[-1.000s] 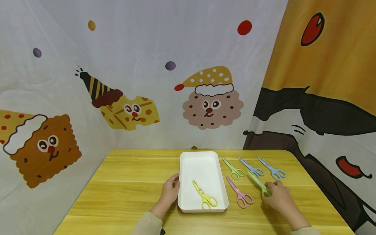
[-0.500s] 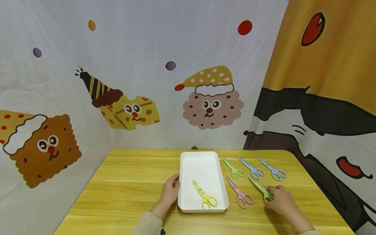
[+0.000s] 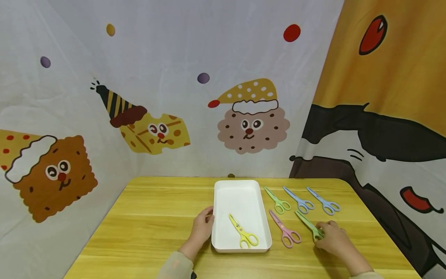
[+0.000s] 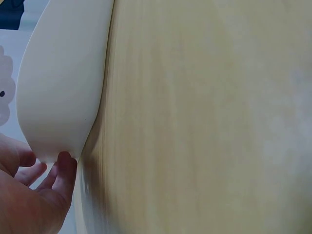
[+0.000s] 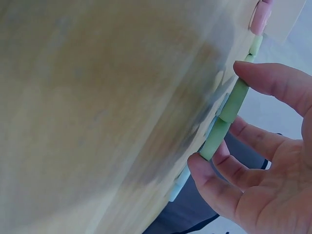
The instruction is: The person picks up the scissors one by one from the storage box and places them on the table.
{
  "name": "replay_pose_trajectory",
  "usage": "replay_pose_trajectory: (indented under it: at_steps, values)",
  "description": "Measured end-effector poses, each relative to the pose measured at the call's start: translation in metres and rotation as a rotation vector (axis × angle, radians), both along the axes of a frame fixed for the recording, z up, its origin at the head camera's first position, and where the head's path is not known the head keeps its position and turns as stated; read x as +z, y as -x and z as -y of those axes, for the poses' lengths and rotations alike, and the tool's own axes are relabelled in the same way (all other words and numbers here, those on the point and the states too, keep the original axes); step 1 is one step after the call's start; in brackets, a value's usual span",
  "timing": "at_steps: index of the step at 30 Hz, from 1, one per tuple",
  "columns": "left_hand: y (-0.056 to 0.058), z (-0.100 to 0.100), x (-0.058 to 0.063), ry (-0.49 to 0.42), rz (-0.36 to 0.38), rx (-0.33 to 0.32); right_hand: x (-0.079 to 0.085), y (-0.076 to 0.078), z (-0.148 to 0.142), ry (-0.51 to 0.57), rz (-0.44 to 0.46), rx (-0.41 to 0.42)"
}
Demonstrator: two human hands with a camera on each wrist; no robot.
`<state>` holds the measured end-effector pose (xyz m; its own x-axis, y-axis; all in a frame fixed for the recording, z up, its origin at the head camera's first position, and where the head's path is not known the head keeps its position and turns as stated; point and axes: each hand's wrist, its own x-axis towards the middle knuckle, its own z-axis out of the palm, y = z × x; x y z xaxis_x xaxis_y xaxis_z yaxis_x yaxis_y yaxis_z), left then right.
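My left hand holds the left side of a white tray, its fingertips against the side wall in the left wrist view. Inside the tray lies a yellow pair of scissors. My right hand pinches the handles of a light green pair of scissors, low over the table, blades pointing away to the upper left. In the right wrist view the thumb and a finger are at opposite ends of the green handles. Just left of them lies a pink pair of scissors.
Behind the right hand, another green pair of scissors and two blue pairs, one in the middle and one at the right, lie in a row. The wooden table meets a printed cloth backdrop at its far edge.
The right hand has brought the green scissors down and slightly toward me, away from the blue pair they overlapped; over the last half second they stay almost still. The left hand keeps its place.
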<state>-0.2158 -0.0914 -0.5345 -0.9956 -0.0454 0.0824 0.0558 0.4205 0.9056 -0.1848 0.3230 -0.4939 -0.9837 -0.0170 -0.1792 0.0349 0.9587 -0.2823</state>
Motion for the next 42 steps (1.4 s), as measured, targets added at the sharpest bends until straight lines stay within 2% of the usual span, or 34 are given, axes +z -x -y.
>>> replay_pose_trajectory:
  at_steps: [10,17,24,42]
  values:
    - [-0.0001,0.0007,-0.0011,-0.012,-0.011,0.003,0.0022,0.0011,-0.0001,0.001,-0.014,0.011]
    - [-0.0004,0.0003,0.0025,0.011,-0.015,0.004,-0.0017,0.0041,-0.0031,0.007,0.017,0.015]
    - [0.0000,0.0012,0.0007,0.002,-0.005,0.004,-0.0017,0.0053,-0.0026,-0.004,-0.004,0.013]
    - [-0.0003,0.0003,0.0018,0.004,-0.003,0.010,-0.0009,0.0077,-0.0060,0.005,0.079,0.037]
